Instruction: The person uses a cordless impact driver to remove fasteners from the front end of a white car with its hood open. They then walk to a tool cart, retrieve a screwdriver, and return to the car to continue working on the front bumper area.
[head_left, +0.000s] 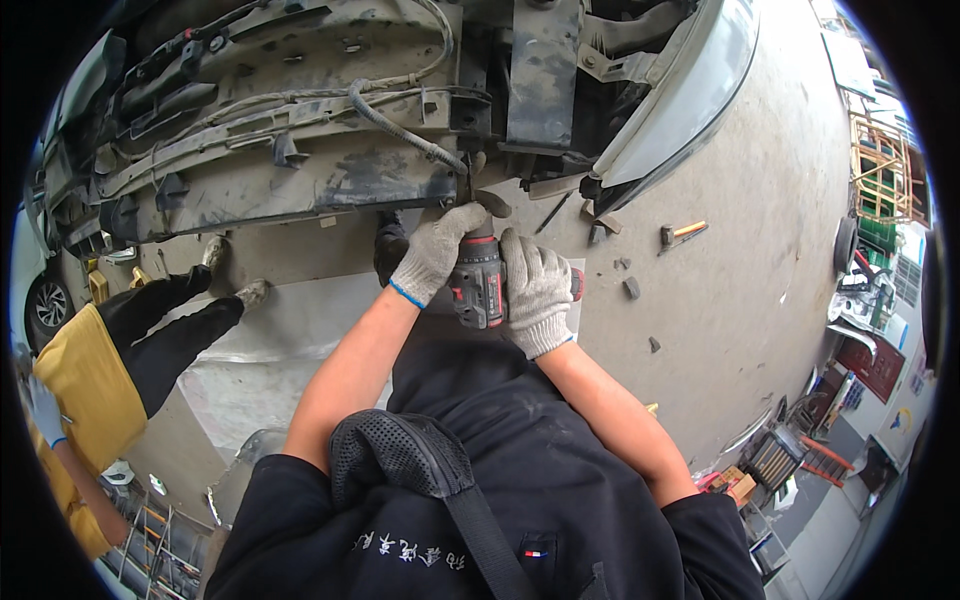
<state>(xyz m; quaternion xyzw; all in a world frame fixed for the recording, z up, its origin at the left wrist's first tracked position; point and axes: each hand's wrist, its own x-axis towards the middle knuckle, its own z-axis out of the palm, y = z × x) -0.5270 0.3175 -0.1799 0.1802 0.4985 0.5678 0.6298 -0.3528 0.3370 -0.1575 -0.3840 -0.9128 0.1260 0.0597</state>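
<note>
Both my hands wear grey-white knit gloves and work below the end of a dusty crossbeam on an opened-up car front. My right hand is closed around a grey-black cordless drill with red trim, its front turned toward the beam end. My left hand is closed at the front of the drill. Its fingers bend around the chuck area, beside a small dark piece; what they grip is hidden. A corrugated cable sleeve runs down to the beam end above my hands.
A headlight juts out at the upper right. On the floor lie a hammer and several dark fragments. A person in a yellow top stands at the left. Racks and parts line the right side.
</note>
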